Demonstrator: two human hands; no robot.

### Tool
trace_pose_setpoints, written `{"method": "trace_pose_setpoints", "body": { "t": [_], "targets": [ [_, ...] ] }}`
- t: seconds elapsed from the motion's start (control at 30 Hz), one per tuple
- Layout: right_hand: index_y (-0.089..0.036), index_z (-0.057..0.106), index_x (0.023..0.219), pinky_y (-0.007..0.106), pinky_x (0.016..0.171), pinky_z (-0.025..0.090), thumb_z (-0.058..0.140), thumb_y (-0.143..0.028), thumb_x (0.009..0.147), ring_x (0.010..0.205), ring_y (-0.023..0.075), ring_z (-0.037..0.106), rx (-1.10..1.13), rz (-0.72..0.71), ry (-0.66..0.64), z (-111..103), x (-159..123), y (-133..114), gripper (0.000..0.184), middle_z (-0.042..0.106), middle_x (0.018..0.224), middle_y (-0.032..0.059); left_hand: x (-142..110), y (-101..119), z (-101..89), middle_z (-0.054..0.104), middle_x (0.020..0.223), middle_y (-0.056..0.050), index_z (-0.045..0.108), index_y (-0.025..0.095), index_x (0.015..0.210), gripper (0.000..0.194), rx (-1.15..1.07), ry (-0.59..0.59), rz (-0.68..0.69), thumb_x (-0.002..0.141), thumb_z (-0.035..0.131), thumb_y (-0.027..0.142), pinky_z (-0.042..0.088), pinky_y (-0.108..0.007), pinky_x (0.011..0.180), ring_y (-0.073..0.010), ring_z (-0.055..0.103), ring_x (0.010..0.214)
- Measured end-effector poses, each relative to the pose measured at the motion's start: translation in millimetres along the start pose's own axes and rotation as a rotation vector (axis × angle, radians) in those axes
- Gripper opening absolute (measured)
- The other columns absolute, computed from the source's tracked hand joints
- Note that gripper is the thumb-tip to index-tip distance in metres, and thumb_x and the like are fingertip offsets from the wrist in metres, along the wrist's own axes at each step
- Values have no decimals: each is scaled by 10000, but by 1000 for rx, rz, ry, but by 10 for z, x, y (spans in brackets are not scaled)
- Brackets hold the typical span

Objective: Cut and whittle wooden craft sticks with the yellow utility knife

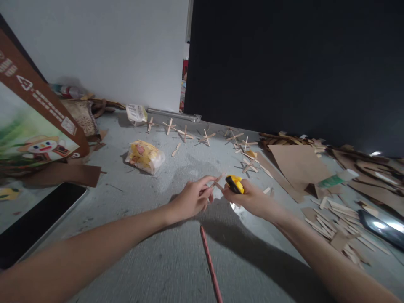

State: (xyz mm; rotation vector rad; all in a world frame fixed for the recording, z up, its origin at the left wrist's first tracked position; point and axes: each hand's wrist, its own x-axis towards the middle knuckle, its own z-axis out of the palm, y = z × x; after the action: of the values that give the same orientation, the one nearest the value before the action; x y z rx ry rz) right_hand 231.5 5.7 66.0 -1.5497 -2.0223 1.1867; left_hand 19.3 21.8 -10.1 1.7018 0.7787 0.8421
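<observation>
My left hand (pixel 194 198) pinches small flat wooden sticks (pixel 219 180) that cross one another, in the middle of the view above the grey surface. Close by on the right, my right hand (pixel 252 201) is closed around a yellow-and-black hand tool (pixel 235 184), whose exact kind I cannot make out. Its fingertips come up to the end of one stick. Beyond both hands stand several star-shaped pieces of crossed wooden sticks (pixel 206 137) in a loose row. A loose short stick (pixel 176 149) lies in front of them. Nearer to me lies a twisted pink rod (pixel 208 261).
On the left are a black phone (pixel 41 219), a printed bag (pixel 38 113) and a yellow snack packet (pixel 145 156). To the right lie brown cardboard (pixel 299 164), a green-and-white tube (pixel 337 179), loose wooden sticks (pixel 334 223) and a shiny dark object (pixel 381 227). White and black panels (pixel 284 63) rise behind.
</observation>
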Motion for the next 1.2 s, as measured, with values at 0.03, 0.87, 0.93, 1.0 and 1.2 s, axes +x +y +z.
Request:
{"method": "trace_pose_setpoints", "body": {
  "t": [0.03,0.87,0.93,1.0,1.2],
  "targets": [
    [-246,449,684,281,542,318,559,-527,889,584,133,347,-4,-4,28,38,5,-10,365,396,615,-36,7,-7,23,682,791,4,598,178,1429,389,-35,29,-25,1099,480,344,446,-217,527,-88,551,476],
    [-192,551,1516,355,840,461,584,-368,1013,877,268,604,-235,-259,456,97,230,494,534,670,782,21,74,111,-42,651,713,34,554,212,1019,443,-323,110,-138,937,712,618,385,-230,482,-100,537,491],
    [-221,522,1540,358,843,468,622,-418,1014,844,253,604,-183,-284,441,94,221,489,571,641,770,2,66,128,-41,595,668,43,572,206,944,414,-273,49,-126,959,680,605,388,-237,517,-101,506,518],
    [-257,627,1395,376,862,471,645,-447,1008,858,256,612,-166,-319,437,83,211,469,432,658,806,22,58,139,-39,542,642,55,583,203,924,389,-225,26,-103,984,647,582,384,-243,550,-104,473,537],
    [-244,660,926,396,884,477,590,-413,1011,919,275,608,-166,-397,468,109,230,453,201,716,864,90,22,139,-5,617,779,1,570,220,1004,302,20,-14,-60,1096,472,490,420,-269,640,-158,589,688]
  ]
}}
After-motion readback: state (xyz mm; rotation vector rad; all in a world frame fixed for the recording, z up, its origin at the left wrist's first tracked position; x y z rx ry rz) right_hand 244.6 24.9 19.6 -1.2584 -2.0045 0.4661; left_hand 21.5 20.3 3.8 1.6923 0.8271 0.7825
